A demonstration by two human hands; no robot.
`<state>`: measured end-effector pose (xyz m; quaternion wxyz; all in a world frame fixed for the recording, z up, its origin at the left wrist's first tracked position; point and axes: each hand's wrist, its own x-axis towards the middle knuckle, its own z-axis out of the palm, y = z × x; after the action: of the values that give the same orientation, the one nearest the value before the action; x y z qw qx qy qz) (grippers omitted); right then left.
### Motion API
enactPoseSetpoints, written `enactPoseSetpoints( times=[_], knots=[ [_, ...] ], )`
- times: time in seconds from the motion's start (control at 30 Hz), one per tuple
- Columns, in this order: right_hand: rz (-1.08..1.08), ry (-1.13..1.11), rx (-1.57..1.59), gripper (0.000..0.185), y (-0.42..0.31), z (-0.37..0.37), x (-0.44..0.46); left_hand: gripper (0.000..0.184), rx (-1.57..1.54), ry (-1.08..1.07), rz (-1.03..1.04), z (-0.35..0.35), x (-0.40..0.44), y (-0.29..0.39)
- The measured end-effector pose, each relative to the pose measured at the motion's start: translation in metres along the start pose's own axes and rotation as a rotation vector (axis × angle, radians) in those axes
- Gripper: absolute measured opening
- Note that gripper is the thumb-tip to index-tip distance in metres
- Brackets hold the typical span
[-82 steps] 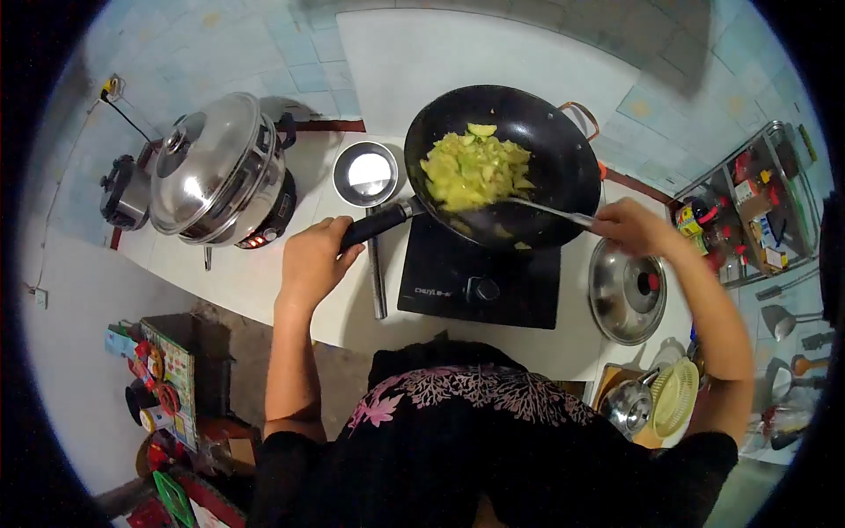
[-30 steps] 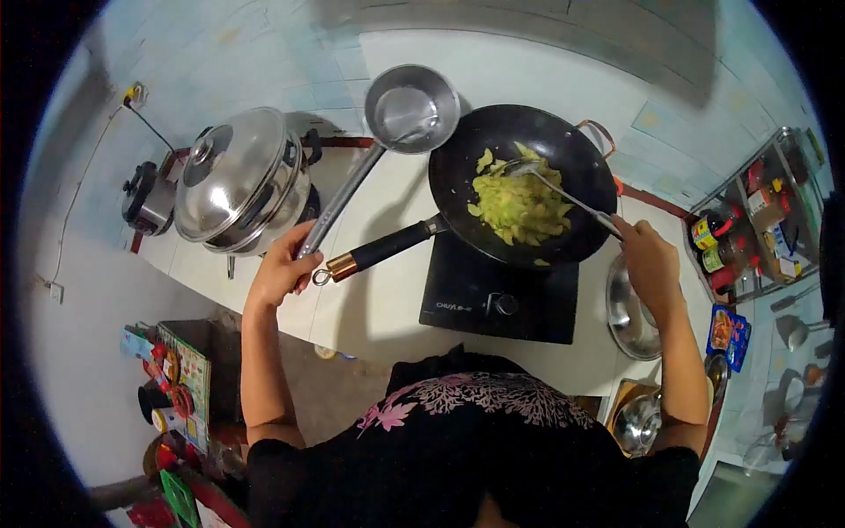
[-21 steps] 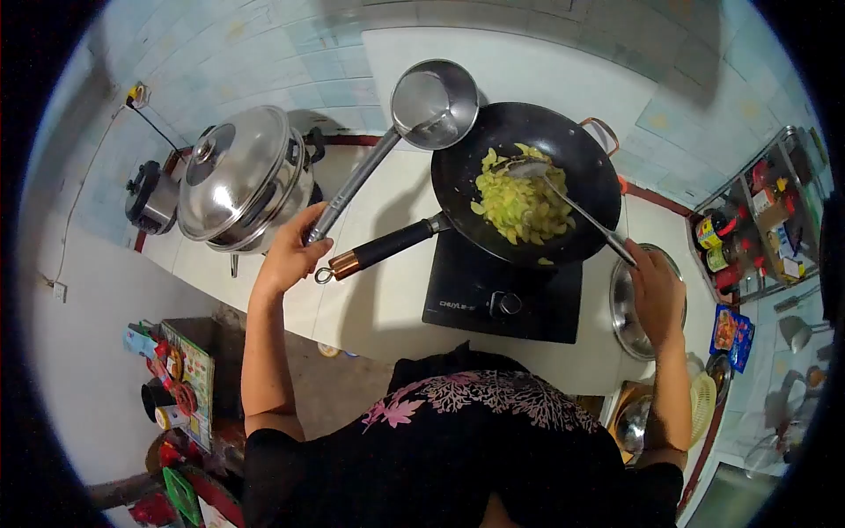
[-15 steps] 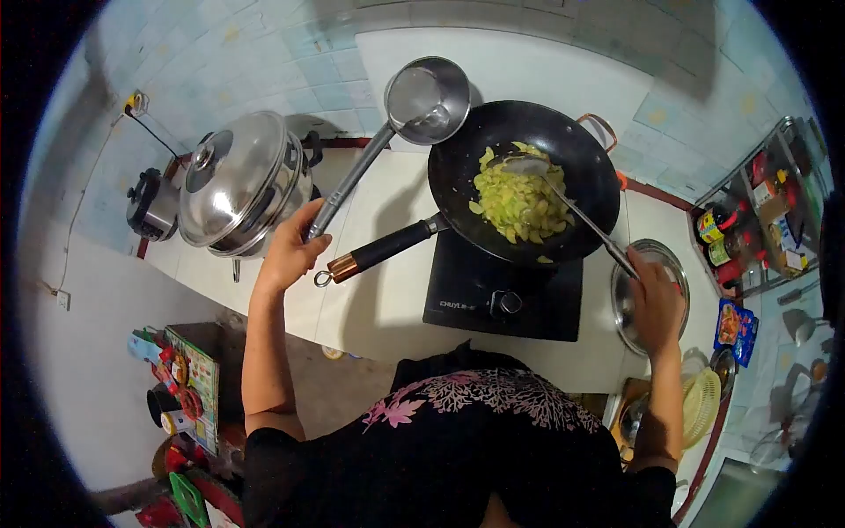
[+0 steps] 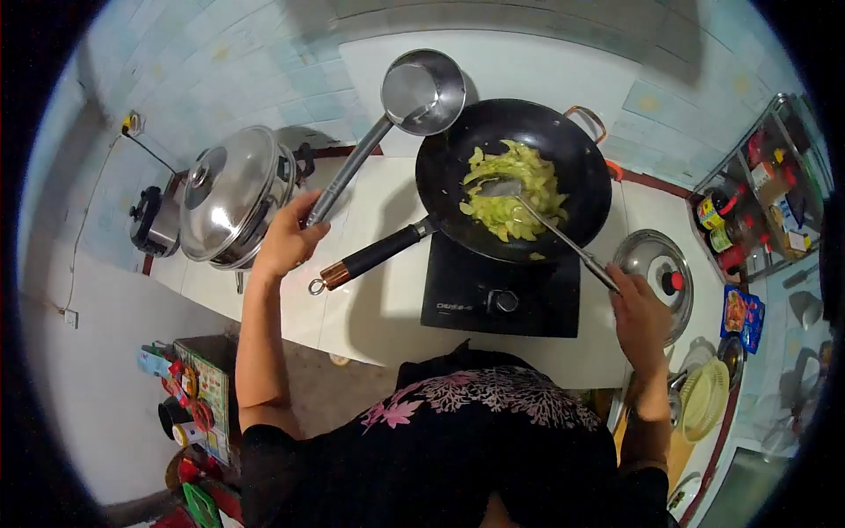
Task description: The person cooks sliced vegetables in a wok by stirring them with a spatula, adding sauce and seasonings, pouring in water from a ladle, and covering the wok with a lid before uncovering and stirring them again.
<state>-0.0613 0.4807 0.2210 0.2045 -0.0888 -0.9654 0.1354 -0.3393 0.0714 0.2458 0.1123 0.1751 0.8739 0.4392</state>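
Note:
My left hand is closed round the handle of a metal water ladle. The ladle's bowl hangs by the left rim of a black wok and seems to hold some clear liquid. Pale green sliced vegetables lie heaped in the wok. From the right, my right hand grips a metal spatula, its blade down among the slices. Beneath the wok is a black induction cooker with a knob. The wok's long handle points toward my left hand.
On the left stand a large steamer pot and a smaller cooker. A glass lid lies right of the cooker. Beyond it are a bottle rack, a blue food packet and a yellow basket.
The spatula's blade has moved left and toward me through the slices, which are spread differently. My right hand has shifted left and down. The ladle remains beside the wok.

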Motion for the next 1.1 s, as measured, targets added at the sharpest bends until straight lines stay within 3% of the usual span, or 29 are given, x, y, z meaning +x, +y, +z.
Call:
enactPoseSetpoints(
  times=[0.1, 0.2, 0.6, 1.1],
  knots=[
    [0.004, -0.045, -0.092, 0.033, 0.002, 0.004, -0.004, 0.049, -0.098, -0.113, -0.088, 0.003, 0.003, 0.037],
    [-0.014, -0.033, -0.072, 0.031, -0.002, 0.003, -0.003, 0.042, -0.066, -0.115, -0.006, 0.015, 0.011, 0.056],
    [-0.017, 0.014, 0.014, 0.033, 0.007, 0.015, -0.013, 0.048, 0.010, -0.354, 0.158, 0.080, 0.041, 0.122],
    [0.034, 0.023, 0.049, 0.033, 0.008, 0.015, -0.011, 0.052, 0.181, -0.260, 0.271, 0.109, 0.067, 0.127]
  ],
)
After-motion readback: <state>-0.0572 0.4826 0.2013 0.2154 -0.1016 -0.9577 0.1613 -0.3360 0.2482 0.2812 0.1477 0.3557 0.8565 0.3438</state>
